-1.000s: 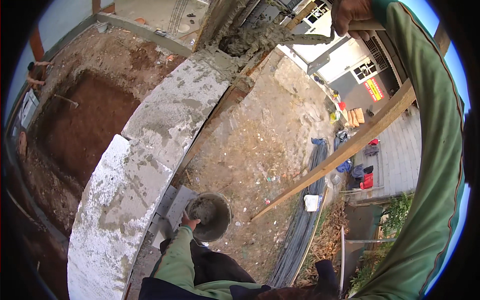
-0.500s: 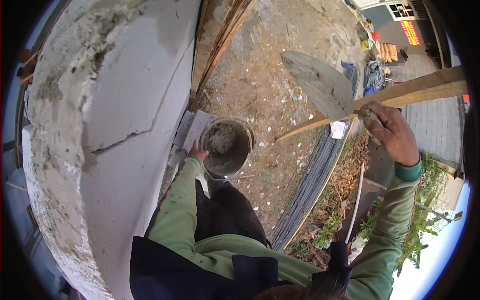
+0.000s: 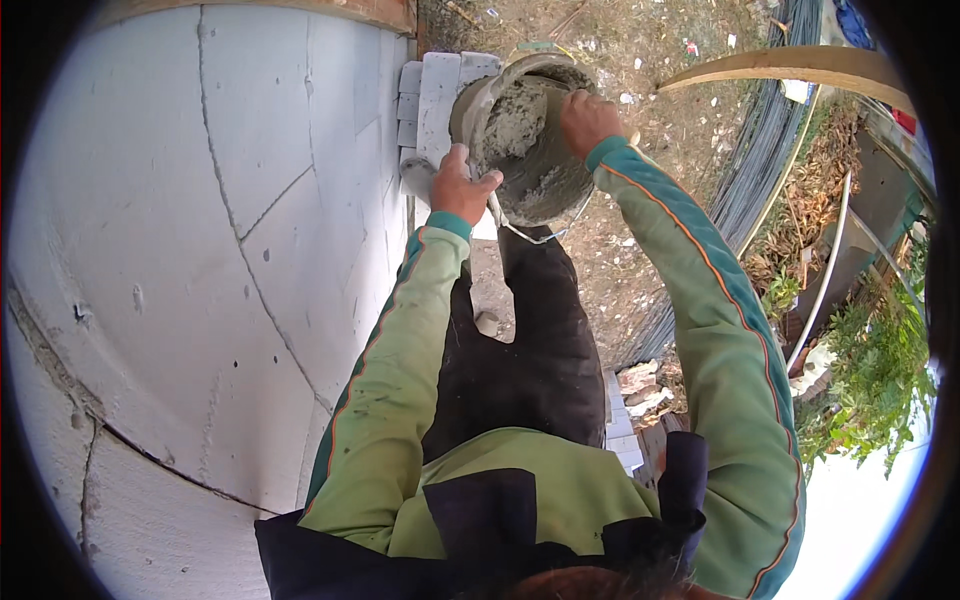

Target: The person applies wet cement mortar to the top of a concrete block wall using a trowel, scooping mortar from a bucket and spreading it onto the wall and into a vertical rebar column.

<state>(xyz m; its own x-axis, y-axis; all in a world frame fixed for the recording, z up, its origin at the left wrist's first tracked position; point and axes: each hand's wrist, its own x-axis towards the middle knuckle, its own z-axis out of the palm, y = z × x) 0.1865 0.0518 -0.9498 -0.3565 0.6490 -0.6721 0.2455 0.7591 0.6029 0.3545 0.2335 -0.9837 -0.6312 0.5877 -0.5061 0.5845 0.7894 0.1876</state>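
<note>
A bucket (image 3: 545, 205) stands tilted in front of me, with wet grey mortar (image 3: 514, 118) inside it. The fingers of my left hand (image 3: 462, 188) are closed on its near left rim, thumb pointing toward the opening. My right hand (image 3: 589, 126) reaches over the right side of the bucket, its fingers wrapped round the trowel's handle. The trowel blade is not distinctly visible among the mortar and bucket wall. A thin wire bail (image 3: 541, 238) hangs at the bucket's near side.
A pale block wall (image 3: 250, 300) with dark joints rises close on my left. Light blocks (image 3: 437, 105) are stacked behind the bucket. At the right are a wooden beam (image 3: 800, 70), a bundle of long grey rods (image 3: 765, 140) and green plants (image 3: 870, 350).
My right hand has swung the trowel from the upper right down and left into the bucket. My left hand still grips the rim, and the bucket now leans more. The view has shifted toward the wall.
</note>
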